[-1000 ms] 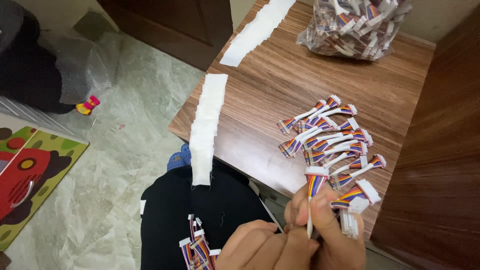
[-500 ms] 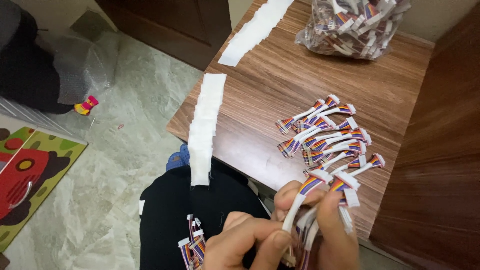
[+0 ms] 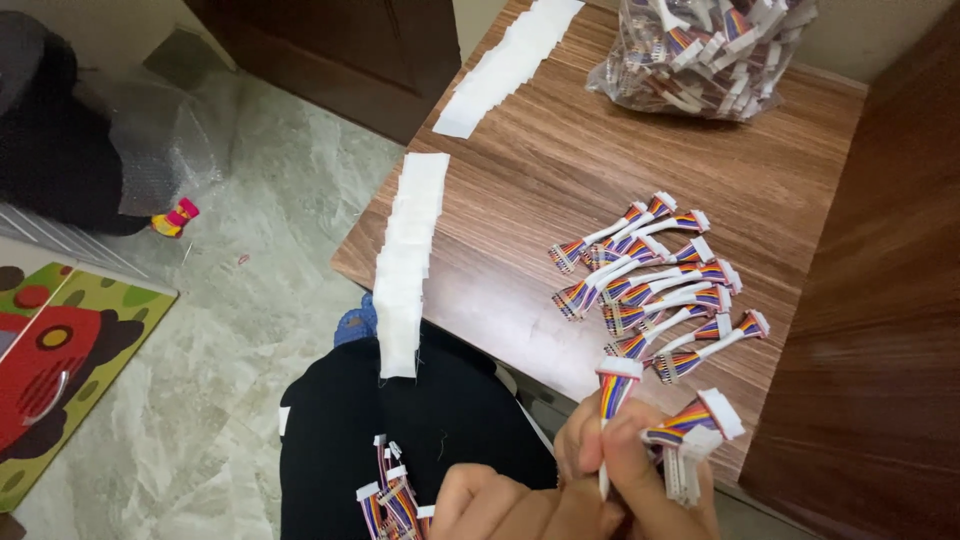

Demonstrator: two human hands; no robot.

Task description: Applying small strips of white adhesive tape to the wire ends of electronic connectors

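Observation:
At the bottom edge of the head view, my left hand (image 3: 495,505) and my right hand (image 3: 625,475) are pressed together over my lap. Both grip a small bundle of rainbow ribbon cables (image 3: 640,420) with white connectors, whose ends stick up above my fingers. A white band wraps the bundle's middle. Just beyond my hands, a pile of wrapped cable bundles (image 3: 650,285) lies on the wooden table (image 3: 540,170). Loose cables (image 3: 390,500) rest on my lap.
A long strip of white tape pieces (image 3: 405,260) hangs over the table's near edge; a second strip (image 3: 510,65) lies at the far left. A clear bag of cables (image 3: 705,50) sits at the back. A dark wood panel (image 3: 880,330) borders the right. A colourful mat (image 3: 60,350) lies on the floor.
My hands have turned the bundle; its connector ends have shifted and now stand upright above my fingers. The table items have not moved.

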